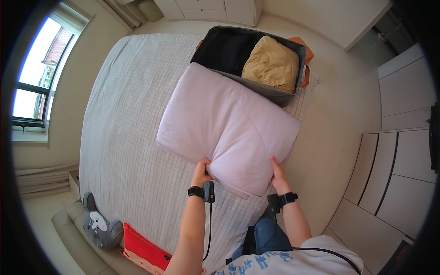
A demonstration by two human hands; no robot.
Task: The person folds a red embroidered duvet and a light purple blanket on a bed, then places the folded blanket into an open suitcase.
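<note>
A folded pale lilac quilt (pixel 229 123) lies across the bed, between me and a grey fabric storage box (pixel 275 97). My left hand (pixel 200 173) is closed on the quilt's near edge, at the crease running down its middle. On the near right side my right hand (pixel 277 176) grips the quilt too, thumb on top and the other fingers hidden beneath. The quilt's far edge reaches the box's near wall. Inside the box, a black folded garment (pixel 227 48) fills the left part and a tan puffy jacket (pixel 271 64) the right.
The bed (pixel 123 110) has a pale checked cover. At its near left are a grey plush toy (pixel 100 227), a red cushion (pixel 144 245) and a beige headboard (pixel 75 233). Light cabinets (pixel 403 160) line the right side. A window (pixel 41 78) is at the left.
</note>
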